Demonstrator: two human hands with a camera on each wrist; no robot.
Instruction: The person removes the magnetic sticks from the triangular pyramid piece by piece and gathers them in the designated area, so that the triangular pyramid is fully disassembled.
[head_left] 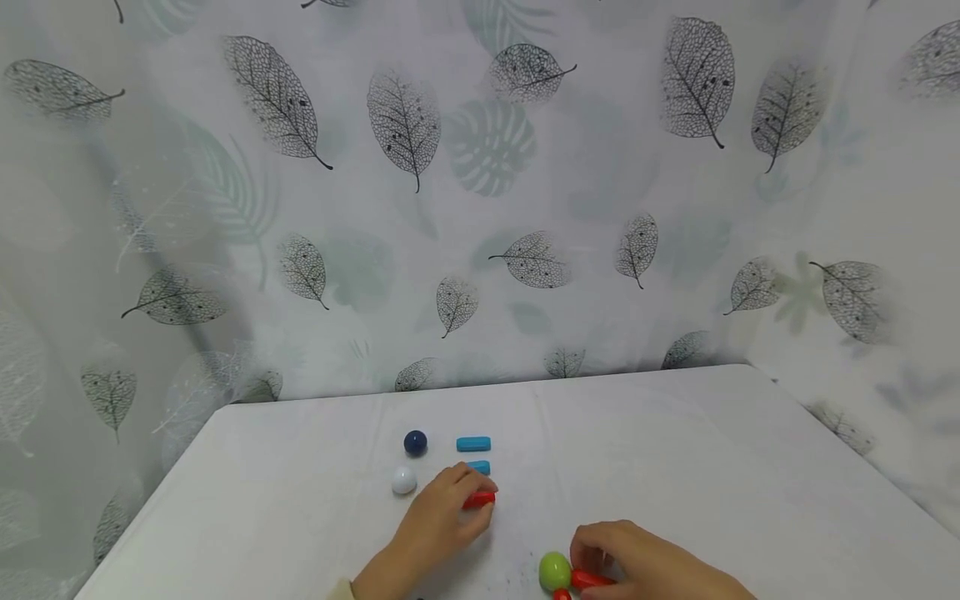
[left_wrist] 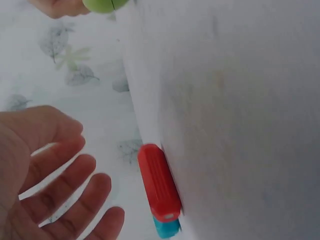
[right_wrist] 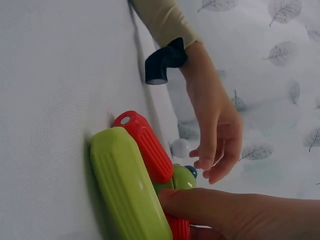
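Note:
My left hand (head_left: 442, 517) is over a red ridged block (head_left: 480, 499) in the head view. In the left wrist view its fingers (left_wrist: 70, 185) are spread loosely, apart from that block (left_wrist: 160, 182). My right hand (head_left: 637, 558) pinches another red block (head_left: 591, 579) beside a green ball (head_left: 555, 572). In the right wrist view the thumb lies over this red block (right_wrist: 179, 227), which is partly hidden. A green ridged block (right_wrist: 130, 185) and one more red block (right_wrist: 145, 145) lie close to the thumb.
Two blue blocks, one farther back (head_left: 473, 444) and one nearer (head_left: 478, 467), lie beyond my left hand. A dark blue ball (head_left: 416, 442) and a white ball (head_left: 403, 480) sit left of them. A leaf-patterned curtain (head_left: 480, 208) hangs behind the white table (head_left: 675, 450).

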